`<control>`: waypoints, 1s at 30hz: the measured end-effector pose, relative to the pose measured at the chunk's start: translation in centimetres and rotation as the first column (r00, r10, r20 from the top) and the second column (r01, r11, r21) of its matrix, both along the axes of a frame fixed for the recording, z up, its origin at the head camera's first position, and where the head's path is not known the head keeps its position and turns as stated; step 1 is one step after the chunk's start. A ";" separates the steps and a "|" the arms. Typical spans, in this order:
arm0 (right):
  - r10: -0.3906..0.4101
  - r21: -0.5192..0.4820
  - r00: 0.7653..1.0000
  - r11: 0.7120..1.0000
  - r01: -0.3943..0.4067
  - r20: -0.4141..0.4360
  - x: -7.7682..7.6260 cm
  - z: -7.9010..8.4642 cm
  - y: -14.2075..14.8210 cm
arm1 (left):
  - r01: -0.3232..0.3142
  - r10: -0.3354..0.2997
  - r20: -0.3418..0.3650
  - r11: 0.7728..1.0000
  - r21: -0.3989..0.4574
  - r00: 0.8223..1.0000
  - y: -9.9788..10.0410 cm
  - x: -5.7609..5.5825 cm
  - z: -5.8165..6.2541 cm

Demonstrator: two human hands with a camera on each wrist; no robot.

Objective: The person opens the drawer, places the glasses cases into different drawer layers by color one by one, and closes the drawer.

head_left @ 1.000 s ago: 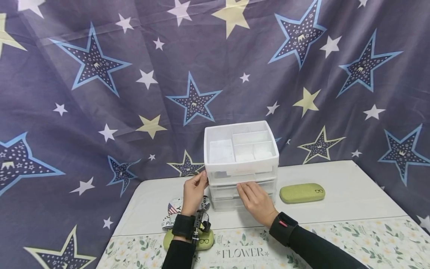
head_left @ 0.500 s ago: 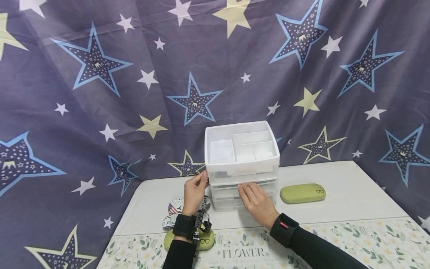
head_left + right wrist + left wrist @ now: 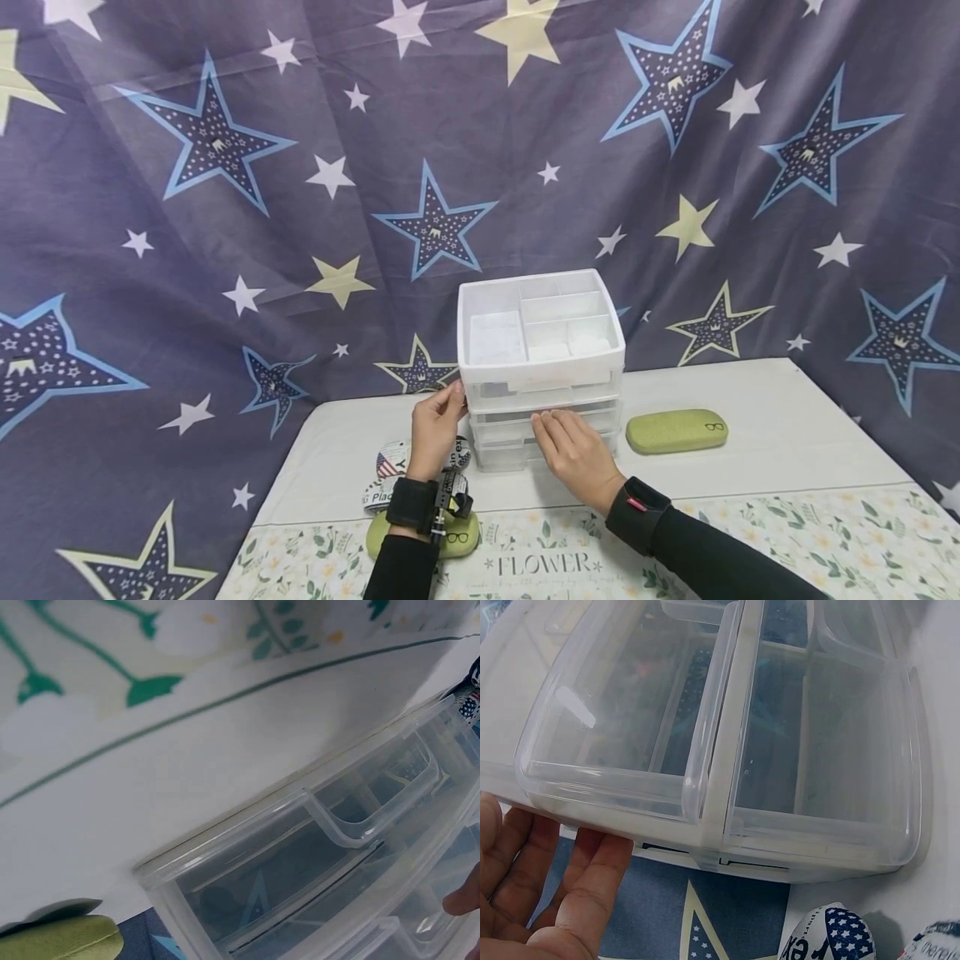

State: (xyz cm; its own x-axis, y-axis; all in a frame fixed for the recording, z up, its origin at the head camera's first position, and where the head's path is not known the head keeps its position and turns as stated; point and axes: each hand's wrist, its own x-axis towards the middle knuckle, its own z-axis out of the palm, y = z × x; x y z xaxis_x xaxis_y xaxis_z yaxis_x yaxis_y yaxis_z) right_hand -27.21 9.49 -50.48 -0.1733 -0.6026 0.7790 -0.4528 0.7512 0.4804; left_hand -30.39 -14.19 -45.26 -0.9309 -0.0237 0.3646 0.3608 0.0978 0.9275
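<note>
Head view. Drawer unit (image 3: 540, 367), white frame, clear drawers, divided top tray. Table covering (image 3: 810, 521), floral, lettered "FLOWER" in front of the unit; smaller line beneath illegible. Green case (image 3: 675, 432), right of the unit, marked with a spectacles outline. Second green case (image 3: 459, 537), same mark, in front and to the left of the unit, partly behind the left wrist. Printed items (image 3: 381, 495), left of the unit, part lettering "Plac" and "in ex", with a flag motif. Left hand (image 3: 432, 433): fingers bent, tips at the unit's left side. Right hand (image 3: 577, 458): fingers together, slightly bent, tips on the upper front of the middle drawer (image 3: 501, 427); whether they hook its edge cannot be told. Wristband (image 3: 633, 512), right, with red tag, wording too small to read.

Left wrist view. Drawer fronts, transparent, unlabelled. Left fingers touch the unit's side edge, tips hidden; a pinch cannot be confirmed. Printed items beside the unit read "ex" and "there", one with white stars on blue.

Right wrist view. Fingertip of the right hand against a clear drawer front of the unit; remainder out of frame. Green case beside the unit.
</note>
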 end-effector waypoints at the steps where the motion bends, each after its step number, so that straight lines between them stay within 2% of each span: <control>1: -0.001 0.001 1.000 1.000 0.001 -0.002 0.0 0.0 0.0 | -0.001 0.001 0.002 1.000 -0.002 1.000 0.0 0.0 0.0; 11: -0.026 0.019 1.000 0.999 0.026 -0.006 0.6 0.1 -0.1 | 0.011 -0.011 0.009 1.000 0.000 1.000 -0.1 0.0 -0.1; 22: -0.018 0.025 1.000 1.000 0.019 -0.013 1.0 0.3 -0.2 | 0.020 -0.020 0.004 1.000 0.007 1.000 -0.3 -0.2 -0.5; 30: -0.027 0.032 0.999 0.999 0.027 0.020 1.4 0.5 -0.2 | 0.009 -0.009 0.003 1.000 -0.001 1.000 -0.2 -0.3 -0.4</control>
